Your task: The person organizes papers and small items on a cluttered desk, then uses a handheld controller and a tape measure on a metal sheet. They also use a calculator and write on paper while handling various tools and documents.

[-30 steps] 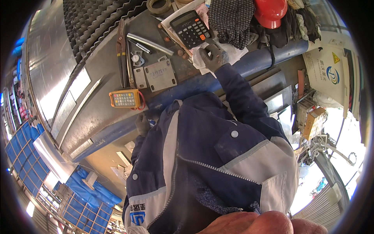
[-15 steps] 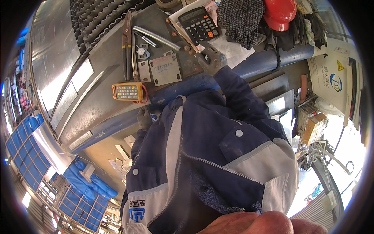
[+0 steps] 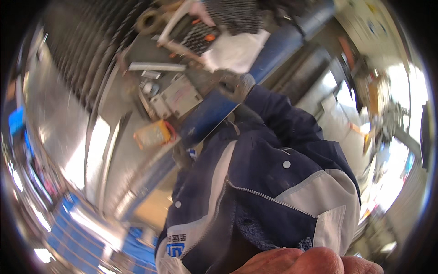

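My right hand (image 3: 235,84), in a grey work glove, is over the blue rounded bench edge (image 3: 207,109), to the right of a flat metal plate with slots (image 3: 181,97). Blur softens its fingers, but a dark gap shows between thumb and fingers and I see nothing in it. Lower down, my left hand (image 3: 182,157), also gloved, is close against my jacket; its fingers are mostly hidden. A small blue-and-white thing (image 3: 192,153) shows beside it. Nearest to that hand is an orange keypad device (image 3: 153,135) with a red cord.
On the bench lie a metal tube (image 3: 157,66), a round dial gauge (image 3: 149,86), a black calculator (image 3: 199,39), white paper (image 3: 237,48), a tape roll (image 3: 148,20) and dark patterned cloth (image 3: 235,16). Corrugated dark metal (image 3: 82,41) is at far left.
The whole view has swung and blurred, and the red helmet has left it. My right hand has drawn back from beside the calculator to the blue edge. My left hand stays near the jacket.
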A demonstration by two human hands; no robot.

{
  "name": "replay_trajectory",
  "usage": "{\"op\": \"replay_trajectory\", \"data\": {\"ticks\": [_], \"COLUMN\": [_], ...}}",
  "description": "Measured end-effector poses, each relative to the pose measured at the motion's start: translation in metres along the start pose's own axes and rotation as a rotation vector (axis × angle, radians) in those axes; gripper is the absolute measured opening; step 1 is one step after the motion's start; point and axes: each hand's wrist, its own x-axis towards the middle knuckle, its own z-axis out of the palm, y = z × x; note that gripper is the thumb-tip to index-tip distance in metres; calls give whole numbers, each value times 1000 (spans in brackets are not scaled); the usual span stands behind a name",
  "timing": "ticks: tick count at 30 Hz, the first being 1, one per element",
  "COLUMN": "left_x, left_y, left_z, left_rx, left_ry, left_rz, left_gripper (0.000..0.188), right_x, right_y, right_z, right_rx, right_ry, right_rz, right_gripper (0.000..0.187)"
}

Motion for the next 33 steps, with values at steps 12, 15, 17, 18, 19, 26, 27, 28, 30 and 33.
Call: {"op": "replay_trajectory", "data": {"ticks": [12,15,17,18,19,26,27,28,30,33], "left_x": [47,52,30,18,9,-89,-98,-108,-118,-114], "left_y": [134,244,324,361,402,582,597,610,635,685], "left_z": [85,162,228,258,295,469,489,510,547,607], "left_rx": [34,-35,-328,-382,-340,74,1,17,54,188], "left_ry": [-410,-497,-685,-779,-849,-1492,-1661,-1674,-1694,-1792], "left_rz": [601,611,492,442,370,775,367,328,247,319], "left_gripper": [31,32,32,30,34,46,45,45,45,45], "right_x": [-255,-276,-278,-278,-283,-337,-340,-343,-345,-336], "right_y": [102,143,172,183,192,240,252,264,293,342], "right_z": [-57,-76,-109,-128,-151,-340,-358,-373,-393,-417], "right_rx": [-91,-111,-157,-101,-128,-126,-166,-159,-171,-55], "right_ry": [487,566,528,464,511,885,961,968,1001,1011], "right_rz": [769,763,738,775,729,835,819,858,891,969], "right_gripper": [24,22,23,25,27,32,25,25,25,25]}}
